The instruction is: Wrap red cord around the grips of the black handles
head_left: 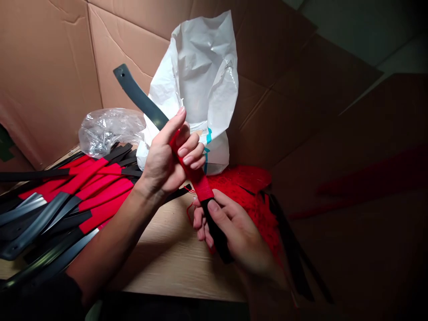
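Observation:
Held up on a slant in front of me is a strap with a red woven middle, a long dark grey plastic-looking end at the upper left and a black end at the lower right. My left hand is wrapped round its red part near the grey end, thumb lying along it. Lower down, my right hand pinches the black end just below the seam, thumb on top. The grey tip has a small hole in it.
A pile of similar straps lies on the wooden table to the left. Behind stand an upright white plastic bag and a crumpled clear bag. Red netted material lies right, with black strips beside it. Cardboard walls the back.

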The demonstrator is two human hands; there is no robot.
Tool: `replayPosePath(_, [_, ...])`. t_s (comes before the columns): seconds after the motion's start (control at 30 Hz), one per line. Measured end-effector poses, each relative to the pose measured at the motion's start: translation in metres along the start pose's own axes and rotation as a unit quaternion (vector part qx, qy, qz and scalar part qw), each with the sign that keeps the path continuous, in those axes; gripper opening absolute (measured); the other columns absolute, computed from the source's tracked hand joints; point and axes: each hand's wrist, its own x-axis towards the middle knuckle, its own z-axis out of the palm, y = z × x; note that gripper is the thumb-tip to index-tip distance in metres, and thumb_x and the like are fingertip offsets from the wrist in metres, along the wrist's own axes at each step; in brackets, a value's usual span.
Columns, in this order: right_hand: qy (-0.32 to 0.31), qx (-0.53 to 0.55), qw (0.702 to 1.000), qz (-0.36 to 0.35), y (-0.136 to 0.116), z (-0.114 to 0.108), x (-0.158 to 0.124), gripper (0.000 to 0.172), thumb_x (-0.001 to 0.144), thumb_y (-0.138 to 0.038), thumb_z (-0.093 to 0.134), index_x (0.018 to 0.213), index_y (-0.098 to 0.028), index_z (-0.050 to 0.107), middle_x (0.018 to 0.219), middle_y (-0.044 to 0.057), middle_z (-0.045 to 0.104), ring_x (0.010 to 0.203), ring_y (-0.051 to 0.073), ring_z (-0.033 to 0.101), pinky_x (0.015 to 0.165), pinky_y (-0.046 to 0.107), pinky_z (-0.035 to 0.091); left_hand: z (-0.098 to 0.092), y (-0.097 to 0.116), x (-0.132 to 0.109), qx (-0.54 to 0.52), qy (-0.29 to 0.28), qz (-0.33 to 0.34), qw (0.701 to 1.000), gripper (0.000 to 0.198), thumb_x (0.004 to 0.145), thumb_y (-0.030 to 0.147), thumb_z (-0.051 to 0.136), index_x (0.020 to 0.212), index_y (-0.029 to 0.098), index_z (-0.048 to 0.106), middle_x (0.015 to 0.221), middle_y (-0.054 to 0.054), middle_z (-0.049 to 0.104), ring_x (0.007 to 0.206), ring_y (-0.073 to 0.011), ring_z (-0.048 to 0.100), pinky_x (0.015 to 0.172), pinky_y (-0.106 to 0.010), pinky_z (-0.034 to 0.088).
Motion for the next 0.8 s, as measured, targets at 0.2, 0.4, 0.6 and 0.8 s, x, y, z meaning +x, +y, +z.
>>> replayPosePath(0.2, [0.062, -0.095, 0.992, -0.05, 0.005, 0.013, 0.0, 0.042, 0.111, -0.056, 0.054, 0.103, -0.016, 0.066, 0.076, -0.001, 0.066, 0.052, 0.007, 0.053, 0.044, 0.02, 0.041, 0.0, -0.005, 0.002, -0.013, 0.067, -0.012, 0.998, 0.064, 0.115, 0.035, 0.039, 0.055, 0.024, 0.019, 0.043, 0.01, 0.015, 0.03, -0.0044, 0.018, 0.034, -0.02, 0.012])
replayPosePath(0.4, [0.084, -0.102, 0.988, -0.076, 0.013, 0.019, 0.006, 0.042, 0.112, -0.055, 0.052, 0.095, -0.018, 0.063, 0.067, -0.004, 0.063, 0.047, 0.007, 0.049, 0.042, 0.02, 0.039, 0.002, -0.008, 0.004, 0.006, 0.078, -0.005, 0.997, 0.059, 0.113, 0.032, 0.042, 0.057, 0.024, 0.023, 0.044, 0.012, 0.015, 0.03, -0.0029, 0.016, 0.033, -0.018, 0.01])
replayPosePath(0.6, [0.055, -0.139, 0.987, -0.066, 0.012, 0.01, 0.006, 0.041, 0.114, -0.054, 0.047, 0.096, -0.02, 0.061, 0.072, -0.003, 0.065, 0.049, 0.008, 0.052, 0.046, 0.022, 0.042, 0.001, -0.01, 0.003, 0.013, 0.102, 0.027, 0.994, 0.058, 0.112, 0.03, 0.045, 0.058, 0.024, 0.024, 0.044, 0.012, 0.017, 0.03, -0.003, 0.017, 0.033, -0.018, 0.013])
replayPosePath(0.8, [0.191, -0.463, 0.841, -0.205, 0.017, 0.015, 0.007, 0.024, 0.108, -0.04, 0.062, 0.117, -0.018, 0.066, 0.083, 0.004, 0.07, 0.07, 0.018, 0.064, 0.065, 0.032, 0.048, 0.003, -0.008, 0.002, 0.014, 0.152, 0.049, 0.987, 0.06, 0.111, 0.031, 0.049, 0.058, 0.024, 0.022, 0.045, 0.012, 0.015, 0.031, -0.0025, 0.016, 0.035, -0.019, 0.012])
